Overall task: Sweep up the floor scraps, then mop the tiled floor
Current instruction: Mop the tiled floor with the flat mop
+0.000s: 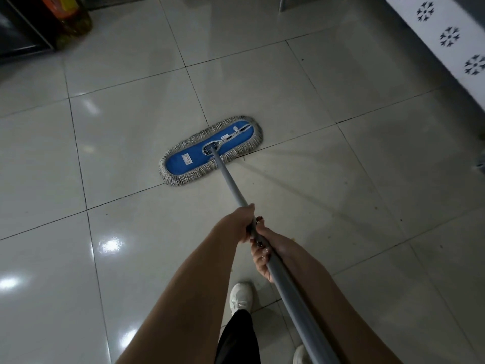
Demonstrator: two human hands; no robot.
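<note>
The mop head (210, 151) lies flat on the tiled floor (126, 122), ahead of the hands and a little to their left; its long axis runs from near-left to far-right, crosswise to the handle (231, 187), which joins it at the middle and slopes back between the forearms to the bottom edge of the view.

The left hand (244, 222) is the nearer to the mop head; its fingers are curled round the handle from the left side. The right hand (263, 252) grips just behind it, touching or nearly touching it, with the fingers wrapped under the handle so that the painted nails and a ring show. Both hands hold the handle and nothing else.

Judged from this, the mopping stage is in hand; a push or pull along the line of the handle would carry the pad broadside over the tiles, the left hand steering and the right driving. A few small specks lie on the floor to the right.

Writing: a small white tag (187, 159) sits on the blue pad, its print too small to read; a bottle (70, 19) at far left carries an orange and yellow label, also unreadable. The white wall (435, 61) at right bears a dark snowflake-like pattern, no words. A white shoe (241, 298) stands below the hands.
</note>
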